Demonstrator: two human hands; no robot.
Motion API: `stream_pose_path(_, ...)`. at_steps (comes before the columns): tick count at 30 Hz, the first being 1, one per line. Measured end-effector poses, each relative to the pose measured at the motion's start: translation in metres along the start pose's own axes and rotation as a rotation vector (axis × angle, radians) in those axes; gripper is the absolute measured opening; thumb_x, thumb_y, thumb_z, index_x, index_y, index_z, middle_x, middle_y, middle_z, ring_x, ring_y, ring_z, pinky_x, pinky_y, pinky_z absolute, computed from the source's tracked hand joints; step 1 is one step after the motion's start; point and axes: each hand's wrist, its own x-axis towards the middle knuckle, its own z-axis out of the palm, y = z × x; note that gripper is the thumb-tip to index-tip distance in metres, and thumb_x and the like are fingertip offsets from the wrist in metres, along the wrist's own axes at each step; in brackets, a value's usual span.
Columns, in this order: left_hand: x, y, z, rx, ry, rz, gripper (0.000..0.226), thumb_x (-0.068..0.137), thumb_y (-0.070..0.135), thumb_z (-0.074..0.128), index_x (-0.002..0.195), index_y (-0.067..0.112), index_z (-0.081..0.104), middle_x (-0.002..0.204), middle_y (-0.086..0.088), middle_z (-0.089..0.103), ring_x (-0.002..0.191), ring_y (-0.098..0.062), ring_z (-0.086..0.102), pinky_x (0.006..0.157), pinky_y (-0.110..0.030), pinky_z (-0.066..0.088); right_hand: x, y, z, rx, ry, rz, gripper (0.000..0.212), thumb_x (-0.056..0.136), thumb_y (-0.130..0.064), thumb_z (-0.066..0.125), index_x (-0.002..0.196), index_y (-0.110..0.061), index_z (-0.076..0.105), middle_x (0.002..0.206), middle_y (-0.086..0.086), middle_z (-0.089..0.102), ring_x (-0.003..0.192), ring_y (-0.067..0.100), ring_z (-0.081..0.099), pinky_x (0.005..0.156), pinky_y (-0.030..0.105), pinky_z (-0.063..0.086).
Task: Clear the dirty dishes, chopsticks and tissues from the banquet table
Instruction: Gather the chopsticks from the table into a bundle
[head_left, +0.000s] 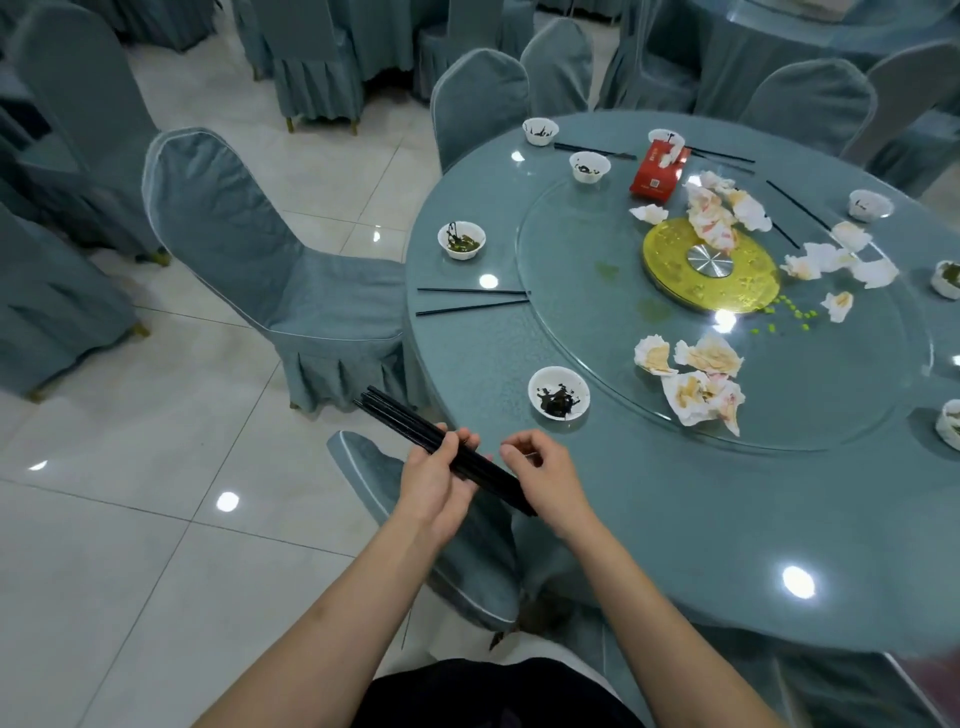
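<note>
The biggest risk sits with the bundle of long black chopsticks (441, 447) gathered at the near edge of the round teal glass-topped desk (675, 519). The left hand (434, 480) grips the bundle with its fingers (449, 441) curled over the sticks, while the right hand (540, 475) rests at the bundle's near end, its fingers bent; I cannot tell whether it pinches the sticks or only steadies them. The sticks look smooth and lie slightly fanned at the far end, so a loose grip could let one slide out onto the pale glossy tiled floor (156, 545).

Next, reaching across for the pair of black chopsticks (470, 301) lying at the desk's left edge could brush the white bowl with dark sauce (558, 392), which stands near the hands. The crumpled stained white tissues (701, 384) on the clear glass turntable (597, 312) look light enough to scatter, and a knock could spin the turntable. The loose green peas (789, 309) could roll.

Around the desk stand teal fabric-covered chairs (249, 249), one close under the arms. More white bowls (461, 240) ring the desk, and a red tissue box (657, 171) lies at the far side.
</note>
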Motion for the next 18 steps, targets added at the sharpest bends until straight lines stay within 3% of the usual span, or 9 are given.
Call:
stream_pose_path(3, -0.010, 0.029, -0.021, -0.030, -0.026, 0.015, 0.014, 0.106, 0.002, 0.044, 0.111, 0.015, 0.047, 0.090, -0.007, 0.064, 0.085, -0.020, 0.064, 0.103, -0.055, 0.046, -0.008, -0.012, 0.038, 0.012, 0.047, -0.009, 0.011, 0.095, -0.013, 0.066, 0.090, -0.022, 0.069, 0.085, -0.008, 0.070, 0.072, 0.003, 0.058, 0.073, 0.019, 0.047)
stream_pose_path(7, -0.014, 0.072, -0.057, -0.020, -0.046, 0.024, 0.017, 0.108, 0.005, 0.043, 0.119, 0.018, 0.044, 0.092, -0.007, 0.061, 0.084, -0.018, 0.064, 0.110, -0.060, 0.043, -0.020, -0.030, 0.088, 0.120, 0.117, 0.015, 0.010, 0.096, -0.012, 0.063, 0.093, -0.019, 0.070, 0.086, -0.007, 0.070, 0.078, 0.005, 0.061, 0.078, 0.022, 0.050)
stream_pose_path(12, -0.019, 0.126, -0.100, -0.010, -0.060, 0.040, 0.014, 0.108, 0.006, 0.041, 0.116, 0.017, 0.044, 0.091, -0.007, 0.060, 0.086, -0.020, 0.062, 0.106, -0.058, 0.047, -0.027, -0.052, 0.153, 0.190, 0.123, 0.050, 0.011, 0.095, -0.012, 0.063, 0.096, -0.018, 0.071, 0.088, 0.002, 0.070, 0.079, 0.013, 0.061, 0.082, 0.035, 0.053)
stream_pose_path(15, -0.017, 0.157, -0.124, -0.012, -0.082, 0.043, 0.016, 0.107, 0.007, 0.044, 0.119, 0.017, 0.043, 0.093, -0.010, 0.058, 0.095, -0.027, 0.056, 0.100, -0.056, 0.050, -0.031, -0.066, 0.187, 0.174, 0.112, 0.030, 0.011, 0.095, -0.013, 0.063, 0.098, -0.021, 0.071, 0.090, 0.001, 0.071, 0.079, 0.011, 0.062, 0.083, 0.032, 0.053)
stream_pose_path(18, -0.017, 0.180, -0.136, -0.041, -0.049, 0.065, 0.016, 0.107, 0.004, 0.044, 0.116, 0.017, 0.042, 0.092, -0.008, 0.060, 0.088, -0.021, 0.062, 0.102, -0.054, 0.049, -0.030, -0.081, 0.212, 0.150, 0.096, 0.013, 0.012, 0.094, -0.012, 0.063, 0.100, -0.020, 0.070, 0.090, 0.000, 0.070, 0.081, 0.010, 0.063, 0.084, 0.031, 0.053)
